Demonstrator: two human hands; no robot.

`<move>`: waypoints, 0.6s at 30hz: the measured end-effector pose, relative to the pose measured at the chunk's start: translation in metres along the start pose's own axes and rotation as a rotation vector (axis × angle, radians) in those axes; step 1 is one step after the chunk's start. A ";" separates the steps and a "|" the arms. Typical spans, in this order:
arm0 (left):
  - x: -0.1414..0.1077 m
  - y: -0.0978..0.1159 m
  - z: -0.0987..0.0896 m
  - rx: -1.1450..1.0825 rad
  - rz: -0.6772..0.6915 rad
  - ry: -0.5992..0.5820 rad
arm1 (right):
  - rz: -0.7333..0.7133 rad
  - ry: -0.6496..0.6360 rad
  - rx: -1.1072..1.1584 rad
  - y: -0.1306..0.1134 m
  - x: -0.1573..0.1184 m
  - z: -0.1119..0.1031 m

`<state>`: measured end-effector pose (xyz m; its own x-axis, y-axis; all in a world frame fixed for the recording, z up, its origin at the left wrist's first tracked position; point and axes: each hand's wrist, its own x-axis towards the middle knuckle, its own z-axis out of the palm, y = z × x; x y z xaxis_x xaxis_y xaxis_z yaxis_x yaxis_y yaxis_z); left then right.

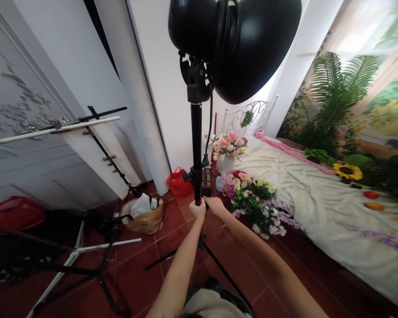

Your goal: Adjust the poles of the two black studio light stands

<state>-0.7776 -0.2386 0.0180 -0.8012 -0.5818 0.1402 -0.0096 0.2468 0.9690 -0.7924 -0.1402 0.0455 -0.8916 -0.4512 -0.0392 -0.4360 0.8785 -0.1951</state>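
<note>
The black studio lamp with a dome-shaped reflector (255,48) sits atop the black tubular light stand (196,141), directly in front of the person. The left hand (197,209) is closed around the lower column; this grip probably steadies the top-heavy assembly. The right hand (215,206) reaches to the column's right side, fingers drawn together; whether they pinch a fitting cannot be told. Its position beside the left hand suggests a second point of control. The splayed black legs (223,273) give the column a wide footing. The black power cable (211,123) hangs alongside, probably to keep it off the floor.

Containers: the tan woven basket (149,223) on the floor holds a white item with dark straps (144,205). The red plastic bag (180,184) stands near the wall; its contents cannot be identified. The white vase (224,164) holds pink and white flowers (231,145), its base keeping them upright
</note>
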 end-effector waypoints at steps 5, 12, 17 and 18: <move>-0.001 -0.001 -0.001 0.008 0.007 -0.011 | 0.108 0.319 0.173 -0.014 -0.049 0.051; -0.001 0.004 -0.003 -0.021 -0.021 -0.015 | 0.268 0.575 0.600 -0.028 -0.083 0.065; 0.000 0.018 -0.010 -0.031 -0.082 -0.070 | 0.084 0.816 0.956 -0.068 -0.044 -0.041; 0.001 0.021 -0.012 -0.027 -0.090 -0.077 | 0.034 0.824 0.987 -0.078 -0.035 -0.063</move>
<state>-0.7712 -0.2435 0.0415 -0.8411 -0.5395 0.0375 -0.0684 0.1749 0.9822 -0.7349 -0.1827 0.1238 -0.8666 0.1097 0.4867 -0.4521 0.2401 -0.8591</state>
